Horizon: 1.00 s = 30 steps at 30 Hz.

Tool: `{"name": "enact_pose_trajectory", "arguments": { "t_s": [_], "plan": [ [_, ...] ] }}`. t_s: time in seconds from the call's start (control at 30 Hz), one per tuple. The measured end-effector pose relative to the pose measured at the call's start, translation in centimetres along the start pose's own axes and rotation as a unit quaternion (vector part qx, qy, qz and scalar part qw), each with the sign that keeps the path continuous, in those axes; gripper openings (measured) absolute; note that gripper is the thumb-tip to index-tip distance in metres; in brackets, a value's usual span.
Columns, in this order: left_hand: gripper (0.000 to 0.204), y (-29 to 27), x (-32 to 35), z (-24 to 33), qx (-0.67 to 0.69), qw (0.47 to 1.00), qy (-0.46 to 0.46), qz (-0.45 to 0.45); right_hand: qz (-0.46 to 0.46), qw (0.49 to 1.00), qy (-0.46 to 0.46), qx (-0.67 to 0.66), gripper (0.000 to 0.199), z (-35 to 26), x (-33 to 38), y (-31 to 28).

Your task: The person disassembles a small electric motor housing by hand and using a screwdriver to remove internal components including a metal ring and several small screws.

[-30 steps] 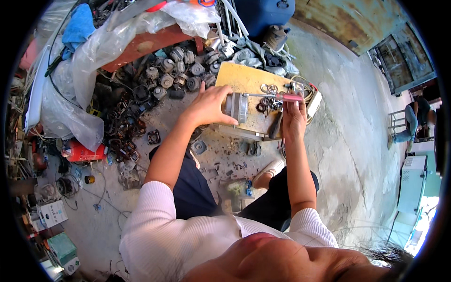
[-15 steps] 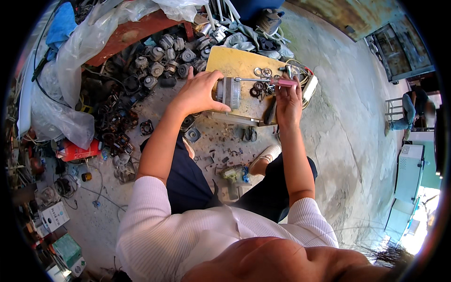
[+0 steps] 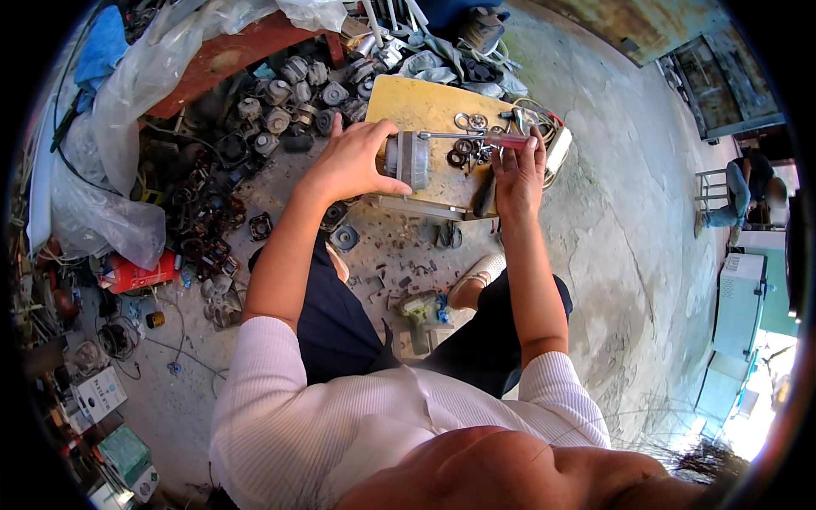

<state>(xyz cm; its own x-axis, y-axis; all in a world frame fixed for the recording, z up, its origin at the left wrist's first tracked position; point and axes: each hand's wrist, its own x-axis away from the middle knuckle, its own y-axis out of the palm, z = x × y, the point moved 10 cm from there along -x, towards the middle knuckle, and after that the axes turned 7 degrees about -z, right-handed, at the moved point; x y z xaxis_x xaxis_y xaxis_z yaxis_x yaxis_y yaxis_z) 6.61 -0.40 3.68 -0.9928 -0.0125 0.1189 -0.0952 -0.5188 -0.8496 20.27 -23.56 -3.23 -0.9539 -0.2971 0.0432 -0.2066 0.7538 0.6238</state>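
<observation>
A small grey electric motor (image 3: 414, 160) lies on its side on a yellow-topped low table (image 3: 408, 98). My left hand (image 3: 355, 161) grips the motor from its left end, thumb on the near side and fingers on the far side. In my right hand (image 3: 519, 174) is a screwdriver (image 3: 507, 140) with a pinkish-red handle, held by the fingertips. Its shank runs left, and the tip meets the upper right part of the motor's casing. Beside the shank lie several metal rings and dark bearings (image 3: 463, 153). A dark-handled tool (image 3: 485, 195) rests near my right wrist.
Many used motors (image 3: 276, 119) are heaped on the floor beyond my left arm. A green power drill (image 3: 416, 314) lies between my feet among scraps. Wires and a white strip (image 3: 558, 149) sit at the table's right edge. Another person (image 3: 739, 200) is far right.
The motor, both hands and the screwdriver appear slightly further left and up, along with the whole scene. The screwdriver stays against the motor and my grips look the same.
</observation>
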Motion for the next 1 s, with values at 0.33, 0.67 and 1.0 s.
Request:
{"name": "enact_pose_trajectory", "arguments": {
  "t_s": [0.33, 0.67, 1.0],
  "plan": [
    [0.085, 0.0, 0.0, 0.1, 0.001, 1.000, -0.002, 0.001, -0.026, 0.999, -0.015, -0.017, 0.041, -0.1, -0.3, -0.3],
    [0.083, 0.0, 0.0, 0.1, 0.000, 1.000, 0.015, 0.019, -0.038, 0.999, -0.017, -0.011, 0.045, -0.5, -0.4, 0.1],
    [0.091, 0.1, -0.1, -0.1, 0.005, 1.000, -0.010, -0.019, -0.008, 0.999, -0.032, -0.002, 0.042, -0.3, -0.3, -0.7]
  ]
}}
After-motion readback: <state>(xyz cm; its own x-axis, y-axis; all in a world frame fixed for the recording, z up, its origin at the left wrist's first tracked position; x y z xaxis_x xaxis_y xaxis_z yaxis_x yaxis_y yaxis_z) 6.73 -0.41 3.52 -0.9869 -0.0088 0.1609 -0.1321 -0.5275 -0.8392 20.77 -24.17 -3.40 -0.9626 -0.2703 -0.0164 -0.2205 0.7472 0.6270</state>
